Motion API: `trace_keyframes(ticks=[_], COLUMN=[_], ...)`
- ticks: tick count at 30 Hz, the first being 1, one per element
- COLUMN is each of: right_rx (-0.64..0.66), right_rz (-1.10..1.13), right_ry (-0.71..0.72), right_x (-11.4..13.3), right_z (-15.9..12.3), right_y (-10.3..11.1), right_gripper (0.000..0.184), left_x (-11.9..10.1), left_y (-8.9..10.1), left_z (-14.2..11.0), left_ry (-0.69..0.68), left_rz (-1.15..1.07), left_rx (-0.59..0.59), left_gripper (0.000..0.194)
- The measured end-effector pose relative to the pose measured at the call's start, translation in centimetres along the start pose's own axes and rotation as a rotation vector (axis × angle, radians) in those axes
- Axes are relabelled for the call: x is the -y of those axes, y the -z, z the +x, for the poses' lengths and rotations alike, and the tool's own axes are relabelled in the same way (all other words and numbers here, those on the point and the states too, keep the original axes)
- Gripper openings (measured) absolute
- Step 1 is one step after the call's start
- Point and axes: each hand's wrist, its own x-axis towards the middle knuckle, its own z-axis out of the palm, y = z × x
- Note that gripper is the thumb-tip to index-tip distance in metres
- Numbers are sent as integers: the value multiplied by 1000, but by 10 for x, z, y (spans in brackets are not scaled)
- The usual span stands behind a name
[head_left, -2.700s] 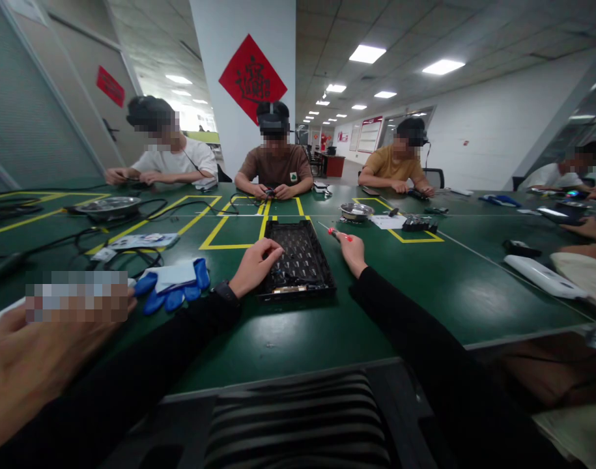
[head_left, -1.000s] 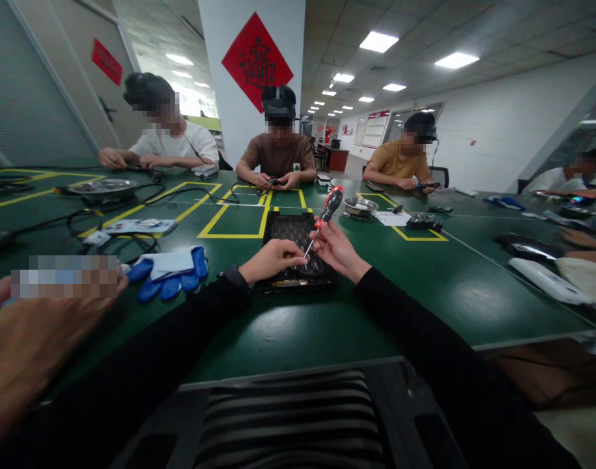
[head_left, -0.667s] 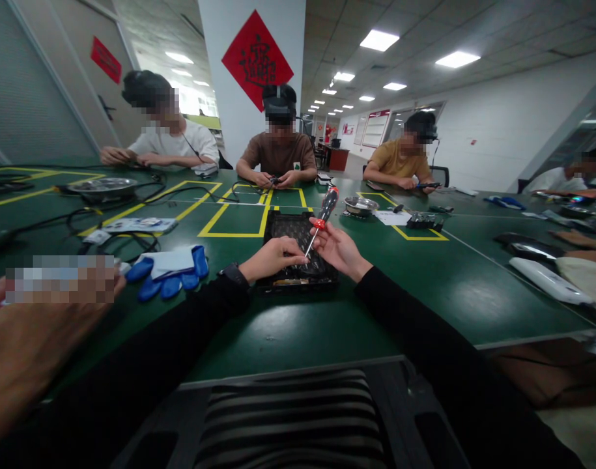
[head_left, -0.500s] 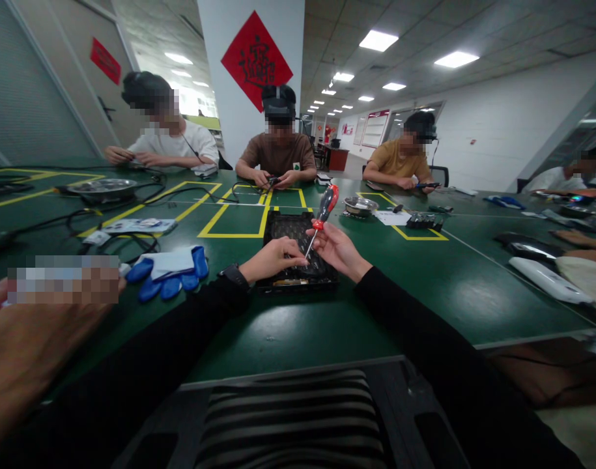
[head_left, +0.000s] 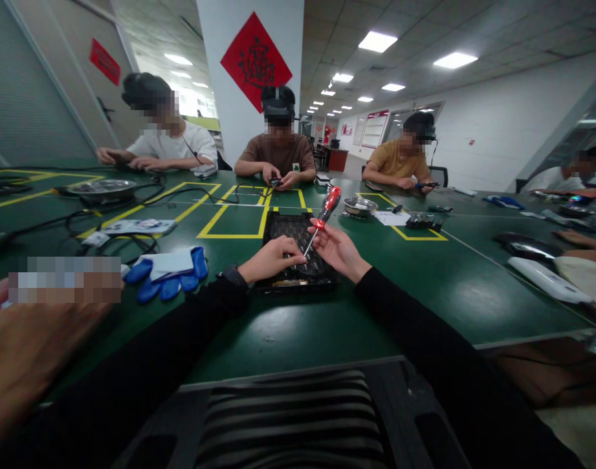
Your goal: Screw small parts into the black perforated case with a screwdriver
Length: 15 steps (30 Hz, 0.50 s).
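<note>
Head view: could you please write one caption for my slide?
Right hand holding a screwdriver, left hand near its tip, over a black casing.

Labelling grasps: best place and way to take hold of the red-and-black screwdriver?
Likely the screwdriver's handle, from above and the right: it is thick, tilts up and rightward, and stands clear above the right hand, which holds its lower end. The thin shaft looks poorer, running down toward the left hand.

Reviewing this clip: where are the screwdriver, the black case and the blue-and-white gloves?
Screwdriver [head_left: 329,204]: head view, on its red-and-black handle.
Black case [head_left: 288,228]: head view, on its inner floor, beyond the hands.
Blue-and-white gloves [head_left: 173,265]: head view, on their white part.
</note>
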Motion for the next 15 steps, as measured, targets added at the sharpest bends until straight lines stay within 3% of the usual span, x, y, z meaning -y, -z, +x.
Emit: trace_keyframes(ticks=[15], right_rx=[-54], right_rz=[-45], right_ry=[61], right_x=[-3], right_z=[0], right_y=[0], right_gripper=[10], left_x=[0], left_y=[0], left_z=[-1], left_ry=[6], left_rz=[26], left_rx=[-10], left_gripper=[32])
